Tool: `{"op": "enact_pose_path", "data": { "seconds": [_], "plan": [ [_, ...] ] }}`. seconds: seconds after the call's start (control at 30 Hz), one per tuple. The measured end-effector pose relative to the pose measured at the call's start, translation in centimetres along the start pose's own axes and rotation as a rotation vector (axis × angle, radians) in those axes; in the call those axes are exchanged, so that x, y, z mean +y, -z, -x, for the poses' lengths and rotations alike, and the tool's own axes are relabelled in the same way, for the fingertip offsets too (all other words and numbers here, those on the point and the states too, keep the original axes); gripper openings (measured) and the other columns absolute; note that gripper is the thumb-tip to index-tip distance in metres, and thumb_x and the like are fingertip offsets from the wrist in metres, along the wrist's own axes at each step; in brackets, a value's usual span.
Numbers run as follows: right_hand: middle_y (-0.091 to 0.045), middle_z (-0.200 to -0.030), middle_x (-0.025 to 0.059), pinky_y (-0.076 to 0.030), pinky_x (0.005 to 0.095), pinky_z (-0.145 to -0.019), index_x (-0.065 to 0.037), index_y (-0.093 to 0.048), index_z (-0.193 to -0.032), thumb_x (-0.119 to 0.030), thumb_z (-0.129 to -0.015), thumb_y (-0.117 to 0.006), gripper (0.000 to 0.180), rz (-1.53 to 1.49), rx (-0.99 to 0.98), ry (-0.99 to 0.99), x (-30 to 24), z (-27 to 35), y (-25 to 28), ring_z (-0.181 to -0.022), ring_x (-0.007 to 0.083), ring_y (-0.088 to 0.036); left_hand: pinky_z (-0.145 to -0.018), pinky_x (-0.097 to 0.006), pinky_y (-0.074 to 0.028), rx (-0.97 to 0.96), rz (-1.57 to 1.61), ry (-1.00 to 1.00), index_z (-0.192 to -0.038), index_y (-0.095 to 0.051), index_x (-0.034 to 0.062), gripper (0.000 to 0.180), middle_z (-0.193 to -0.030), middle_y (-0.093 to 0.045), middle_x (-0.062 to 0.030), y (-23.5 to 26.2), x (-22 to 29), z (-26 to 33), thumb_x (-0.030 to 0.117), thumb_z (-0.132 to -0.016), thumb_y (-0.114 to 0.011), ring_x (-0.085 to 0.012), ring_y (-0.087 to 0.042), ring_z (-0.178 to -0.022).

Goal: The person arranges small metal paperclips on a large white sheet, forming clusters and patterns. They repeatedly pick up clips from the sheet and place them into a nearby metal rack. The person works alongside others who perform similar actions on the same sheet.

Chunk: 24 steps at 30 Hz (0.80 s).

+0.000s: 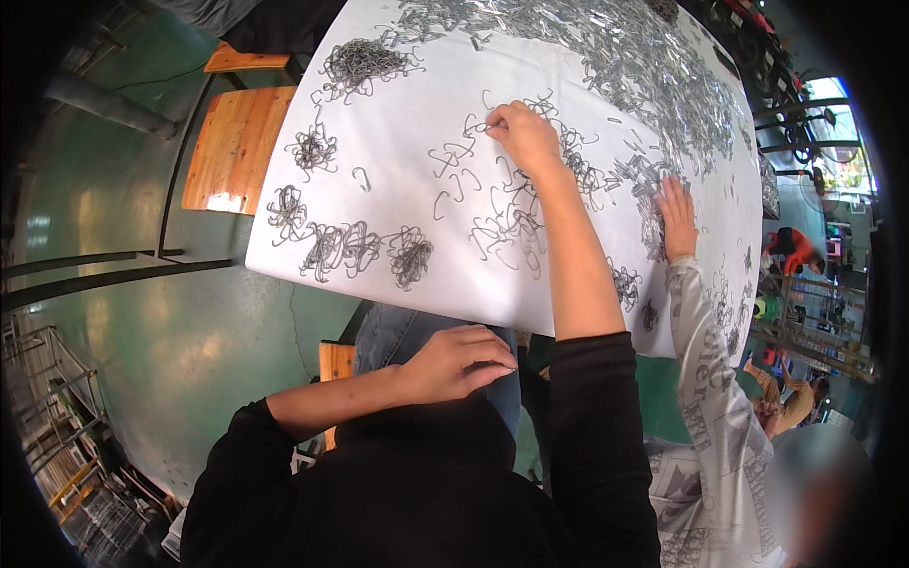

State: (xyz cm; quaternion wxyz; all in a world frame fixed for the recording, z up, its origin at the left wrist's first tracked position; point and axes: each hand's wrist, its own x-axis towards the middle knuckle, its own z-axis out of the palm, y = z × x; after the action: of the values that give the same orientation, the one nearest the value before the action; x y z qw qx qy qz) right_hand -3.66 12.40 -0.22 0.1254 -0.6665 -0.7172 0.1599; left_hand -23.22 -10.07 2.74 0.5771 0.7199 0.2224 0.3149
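Your black clothing (407, 502) fills the bottom of the frame, nearest the camera. Above your lap, at lower centre, your left hand (450, 364) has its thumb close to its bent fingers; whether they grip anything, you cannot tell. Your right hand (525, 137), at upper centre, has its fingers pinched together among scattered wire hooks (516, 227); any hook between them is too small to make out. Those hooks spread over the middle of the white tabletop (402, 118), with tangled clumps (365, 64) toward the left. Small metal pieces (653, 57) cover the upper right, near a co-worker's hand (679, 222).
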Motion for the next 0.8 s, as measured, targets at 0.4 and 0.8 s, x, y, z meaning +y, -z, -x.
{"op": "enact_pose_path", "data": {
  "seconds": [0.4,0.8],
  "plan": [
    [-0.064,-0.086,0.0124,-0.046,0.0317,-0.076,0.001,-0.062,-0.093,-0.020,-0.087,-0.061,0.022,-0.477,0.008,-0.279,5.9,10.3,3.7,-0.081,0.0185,-0.058,-0.072,-0.034,-0.052,0.025,0.044,-0.030,-0.093,-0.065,0.0076,0.012,-0.089,-0.065,-0.0053,0.0,-0.4,0.2,0.009,-0.082,-0.069,-0.0244,-0.063,-0.083],
    [-0.066,-0.086,0.0140,-0.051,0.0338,-0.072,0.000,-0.062,-0.089,-0.008,-0.082,-0.065,0.011,-0.349,0.279,-0.193,7.6,17.0,3.5,-0.077,0.0272,-0.065,-0.070,-0.032,-0.052,-0.044,0.010,-0.023,-0.092,-0.066,0.0090,0.012,-0.090,-0.065,-0.0043,-0.3,-0.9,-1.5,0.009,-0.081,-0.070,-0.0225,-0.063,-0.084]
  ]
}}
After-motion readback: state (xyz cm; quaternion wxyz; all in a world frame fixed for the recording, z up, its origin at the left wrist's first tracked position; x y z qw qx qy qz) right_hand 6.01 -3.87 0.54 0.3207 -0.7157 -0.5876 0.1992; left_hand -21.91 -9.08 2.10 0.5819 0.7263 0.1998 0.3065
